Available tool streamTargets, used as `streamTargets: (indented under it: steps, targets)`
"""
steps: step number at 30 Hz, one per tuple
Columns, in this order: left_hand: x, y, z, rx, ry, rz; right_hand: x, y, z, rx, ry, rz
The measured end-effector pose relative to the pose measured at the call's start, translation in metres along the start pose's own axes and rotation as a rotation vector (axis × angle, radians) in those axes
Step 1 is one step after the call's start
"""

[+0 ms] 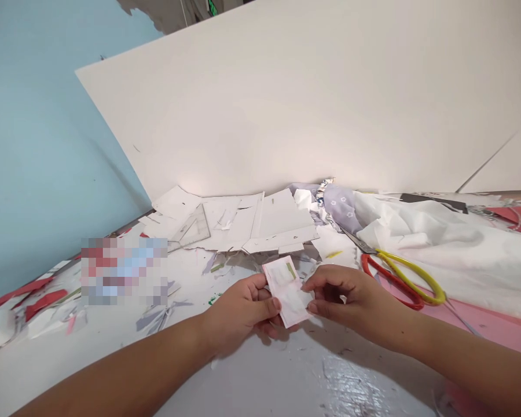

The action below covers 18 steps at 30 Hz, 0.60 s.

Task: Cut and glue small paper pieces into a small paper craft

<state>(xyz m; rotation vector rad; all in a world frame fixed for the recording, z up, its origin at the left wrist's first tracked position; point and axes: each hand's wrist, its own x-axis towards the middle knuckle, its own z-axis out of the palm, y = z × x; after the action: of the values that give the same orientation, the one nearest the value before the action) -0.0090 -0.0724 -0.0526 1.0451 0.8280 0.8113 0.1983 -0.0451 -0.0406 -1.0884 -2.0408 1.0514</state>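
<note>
A small white paper piece (287, 289) with pink edges and a crease across its middle is held tilted above the table. An olive-green strip (291, 271) lies near its upper right corner. My left hand (254, 307) is closed on the paper's left side, thumb on the front and fingers behind. At the right edge, the thumb and forefinger of my right hand (338, 292) are closed on the paper; its other fingers curl inward. Scissors (399, 275) with one red and one yellow handle lie just beyond my right hand, blades pointing away.
Opened white cardboard (282, 214) lies ahead, with a clear set square (195, 226) on it. White cloth (438, 249) and lilac fabric (341, 205) are at right. Paper scraps (47, 313) litter the left. A large white board (312, 98) leans behind, beside a blue wall (47, 116).
</note>
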Motion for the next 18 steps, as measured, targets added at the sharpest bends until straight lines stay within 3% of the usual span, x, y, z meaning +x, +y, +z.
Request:
streamTargets:
  steps: [5,14,18]
  targets:
    - [-0.0010,-0.0017,0.0005,0.020,0.006,-0.010,-0.0022,-0.0035,-0.0039,-0.194,-0.023,-0.106]
    - [-0.0009,-0.0032,0.0010,0.067,0.065,-0.021,-0.0028,-0.0051,0.0014,-0.138,-0.034,0.000]
    - [0.0003,-0.0047,-0.0004,0.071,0.076,-0.029,-0.0045,-0.0057,0.0029,-0.212,-0.023,0.019]
